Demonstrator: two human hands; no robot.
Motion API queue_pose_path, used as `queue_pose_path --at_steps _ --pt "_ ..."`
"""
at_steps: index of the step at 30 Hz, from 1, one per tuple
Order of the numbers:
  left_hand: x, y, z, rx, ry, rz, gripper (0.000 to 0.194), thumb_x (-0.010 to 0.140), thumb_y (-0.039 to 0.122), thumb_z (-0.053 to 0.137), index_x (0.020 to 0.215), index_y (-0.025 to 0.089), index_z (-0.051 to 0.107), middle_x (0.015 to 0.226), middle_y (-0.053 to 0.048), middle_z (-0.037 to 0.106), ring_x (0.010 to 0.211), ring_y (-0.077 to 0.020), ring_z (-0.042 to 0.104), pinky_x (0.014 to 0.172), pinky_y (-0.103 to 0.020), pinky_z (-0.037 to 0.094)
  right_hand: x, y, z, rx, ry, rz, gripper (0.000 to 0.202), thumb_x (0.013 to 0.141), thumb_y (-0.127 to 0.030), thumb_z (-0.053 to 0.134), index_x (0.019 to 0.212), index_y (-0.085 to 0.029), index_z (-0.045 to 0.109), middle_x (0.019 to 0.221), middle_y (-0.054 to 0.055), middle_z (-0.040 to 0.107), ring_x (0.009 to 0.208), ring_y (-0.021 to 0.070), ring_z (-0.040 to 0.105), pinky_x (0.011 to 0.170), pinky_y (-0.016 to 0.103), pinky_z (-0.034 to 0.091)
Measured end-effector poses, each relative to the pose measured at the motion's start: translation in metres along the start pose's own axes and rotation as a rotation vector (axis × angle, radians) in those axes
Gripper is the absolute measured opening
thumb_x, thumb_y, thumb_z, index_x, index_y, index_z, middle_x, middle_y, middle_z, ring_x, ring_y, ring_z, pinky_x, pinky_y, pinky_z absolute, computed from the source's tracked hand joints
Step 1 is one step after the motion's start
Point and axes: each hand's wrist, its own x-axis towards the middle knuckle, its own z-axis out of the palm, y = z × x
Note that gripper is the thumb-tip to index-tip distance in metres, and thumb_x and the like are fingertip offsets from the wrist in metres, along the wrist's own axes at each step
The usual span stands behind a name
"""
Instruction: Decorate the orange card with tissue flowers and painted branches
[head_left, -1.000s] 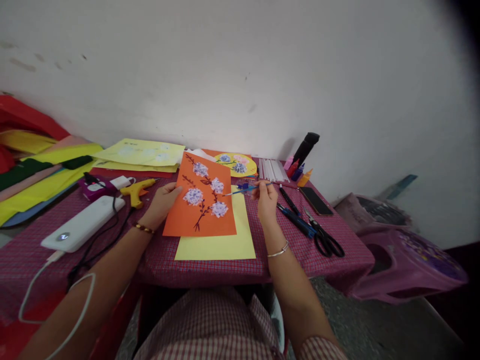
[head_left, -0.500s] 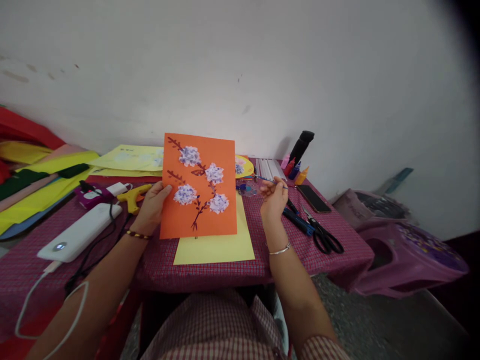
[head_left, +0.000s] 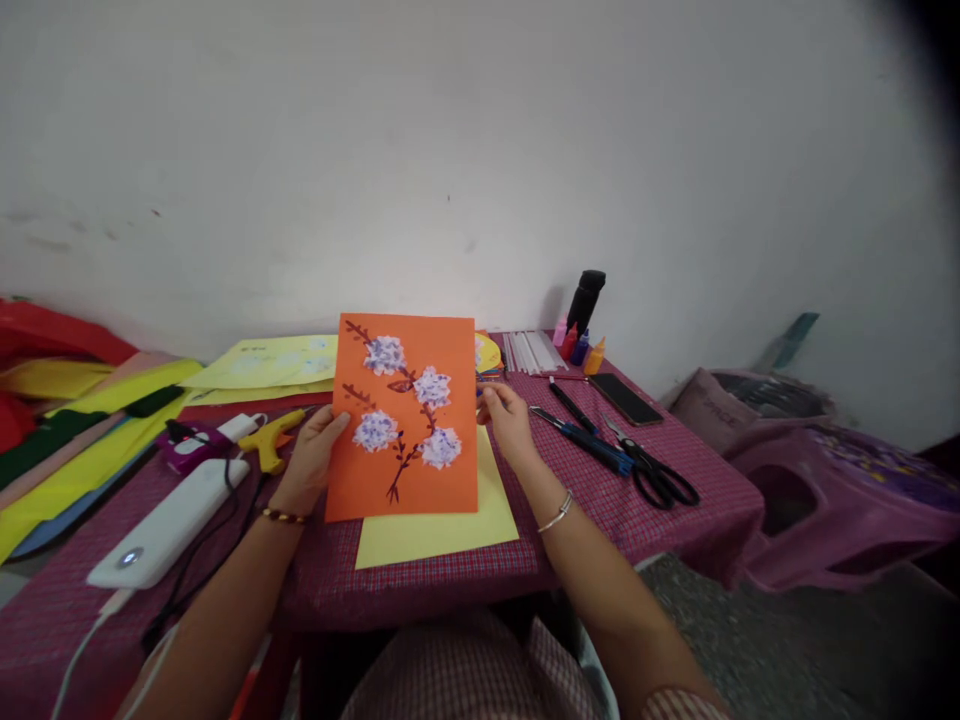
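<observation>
An orange sheet [head_left: 375, 480] with white-and-purple flowers and dark painted branches stands raised above the table, facing me. My left hand [head_left: 319, 440] grips its left edge, thumb in front. At the right edge is my right hand [head_left: 506, 415], its fingers bent and pinched together close to the sheet. Whether they hold the edge or the thin brush seen earlier is too small to make out. A yellow sheet [head_left: 450, 540] lies on the table beneath, partly covered by the orange one.
Right of my hands on the checked tablecloth [head_left: 465, 580] lie a cutter [head_left: 592, 447], scissors [head_left: 652, 475], a phone [head_left: 624, 398] and paint bottles [head_left: 581, 348]. Left are a yellow glue gun [head_left: 270, 440], a white power bank [head_left: 169, 525] with cables, and colored sheets [head_left: 97, 410].
My right hand has moved left to the orange sheet's right edge. The brush seen in it before is now mostly out of sight. The view has shifted, so the table appears lower.
</observation>
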Motion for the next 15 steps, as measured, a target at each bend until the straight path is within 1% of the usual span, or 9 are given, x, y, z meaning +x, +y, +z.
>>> queue_pose_path --at_steps 2,5,7,9,12,15 --pt "-0.0002 -0.0016 0.0001 0.033 -0.016 -0.002 0.047 0.06 0.045 0.088 0.096 0.021 0.07 0.08 0.0 0.076 0.064 -0.0177 0.069 0.061 -0.029 0.058 0.0009 0.0011 -0.0004 -0.022 0.015 -0.007 0.032 0.082 -0.05 0.06 0.088 -0.02 0.07 0.067 -0.001 0.065 0.053 0.0134 0.057 0.05 0.026 0.046" --pt "0.0003 -0.0035 0.0022 0.095 -0.04 0.005 0.047 0.06 0.048 0.088 0.093 0.02 0.07 0.081 -0.001 0.076 0.068 -0.0187 0.069 0.064 -0.03 0.058 0.0017 0.001 -0.0017 -0.106 0.028 -0.092 0.026 0.081 -0.045 0.06 0.081 -0.02 0.07 0.073 0.002 0.069 0.065 0.0168 0.061 0.059 0.027 0.049" --pt "0.0019 -0.0042 0.0038 0.147 -0.05 0.016 0.045 0.059 0.05 0.087 0.089 0.02 0.071 0.08 -0.001 0.075 0.069 -0.0183 0.068 0.065 -0.029 0.056 0.0014 -0.0007 -0.0023 -0.147 0.045 -0.148 0.025 0.081 -0.043 0.059 0.08 -0.02 0.07 0.078 0.003 0.073 0.073 0.0192 0.064 0.066 0.029 0.051" --pt "0.0037 -0.0053 0.0052 0.208 -0.062 0.017 0.043 0.058 0.05 0.088 0.083 0.018 0.071 0.075 -0.002 0.074 0.067 -0.0186 0.067 0.063 -0.028 0.054 0.0003 -0.0034 -0.0023 -0.168 0.063 -0.188 0.026 0.083 -0.043 0.058 0.083 -0.02 0.071 0.082 0.004 0.075 0.077 0.0208 0.066 0.071 0.031 0.052" --pt "0.003 -0.0087 0.0071 0.287 -0.071 0.013 0.042 0.056 0.049 0.088 0.075 0.017 0.071 0.068 -0.002 0.071 0.064 -0.0201 0.064 0.059 -0.029 0.051 -0.0025 -0.0069 -0.0014 -0.188 0.068 -0.235 0.026 0.085 -0.041 0.058 0.085 -0.019 0.072 0.084 0.005 0.076 0.08 0.0212 0.067 0.074 0.032 0.052" --pt "-0.0033 -0.0098 0.0083 0.325 -0.03 0.049 0.039 0.06 0.05 0.085 0.076 0.018 0.069 0.068 -0.002 0.069 0.063 -0.02 0.062 0.058 -0.029 0.049 -0.0042 -0.0079 -0.0009 -0.184 0.047 -0.238 0.023 0.085 -0.039 0.058 0.086 -0.02 0.071 0.082 0.003 0.074 0.076 0.019 0.065 0.07 0.03 0.051"
